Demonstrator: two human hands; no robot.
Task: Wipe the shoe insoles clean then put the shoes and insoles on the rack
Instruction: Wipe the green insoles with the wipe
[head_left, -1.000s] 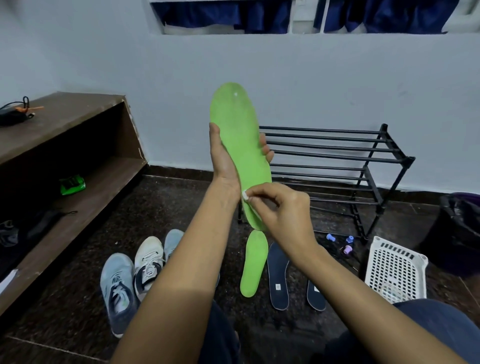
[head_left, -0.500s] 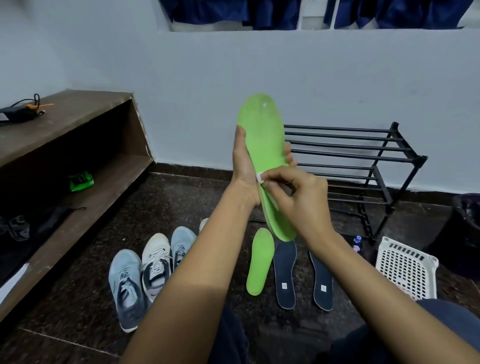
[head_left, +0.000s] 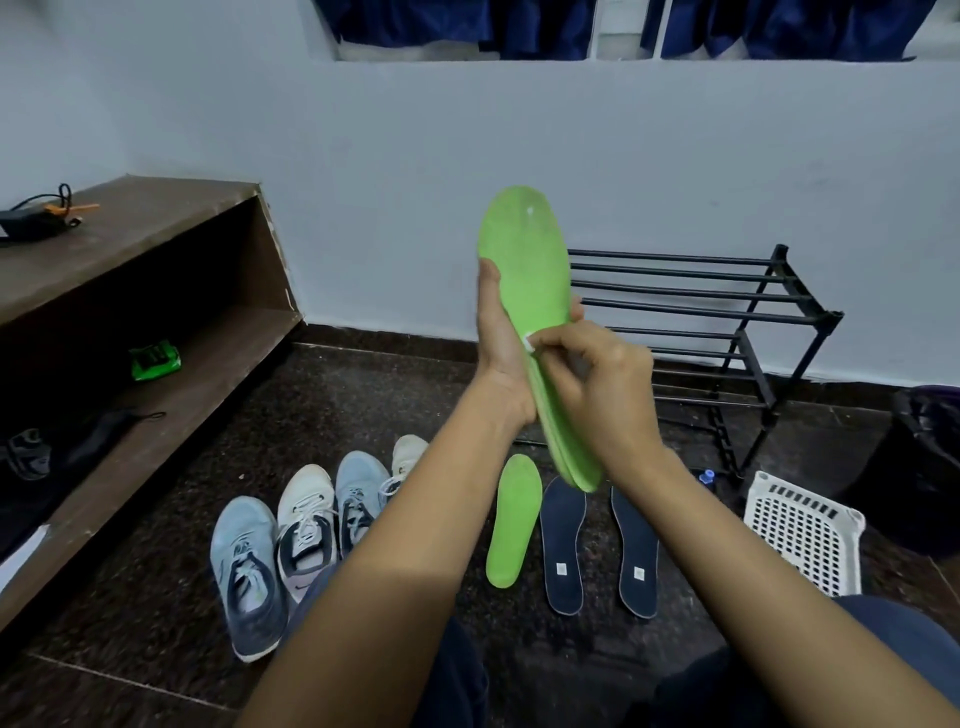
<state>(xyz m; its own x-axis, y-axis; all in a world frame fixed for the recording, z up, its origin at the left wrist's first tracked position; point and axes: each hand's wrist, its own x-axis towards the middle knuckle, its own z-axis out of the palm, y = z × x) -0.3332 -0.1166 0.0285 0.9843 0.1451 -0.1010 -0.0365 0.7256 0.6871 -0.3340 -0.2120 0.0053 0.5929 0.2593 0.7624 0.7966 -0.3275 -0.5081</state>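
Green insole (head_left: 524, 291) stands upright before the rack (head_left: 727, 312), the left hand (head_left: 498, 358) curled round its middle. The right hand (head_left: 597, 384) pinches a white scrap (head_left: 529, 344) (possibly a wipe) against it. Left of the rack, four shoes (head_left: 306, 525); before it, three insoles (head_left: 563, 540) lie flat.

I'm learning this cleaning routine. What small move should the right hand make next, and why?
Probably slide the white scrap up the insole toward the toe. The right hand pinches it at mid-length, the left hand grips the insole upright, and a pale speck shows near the toe.
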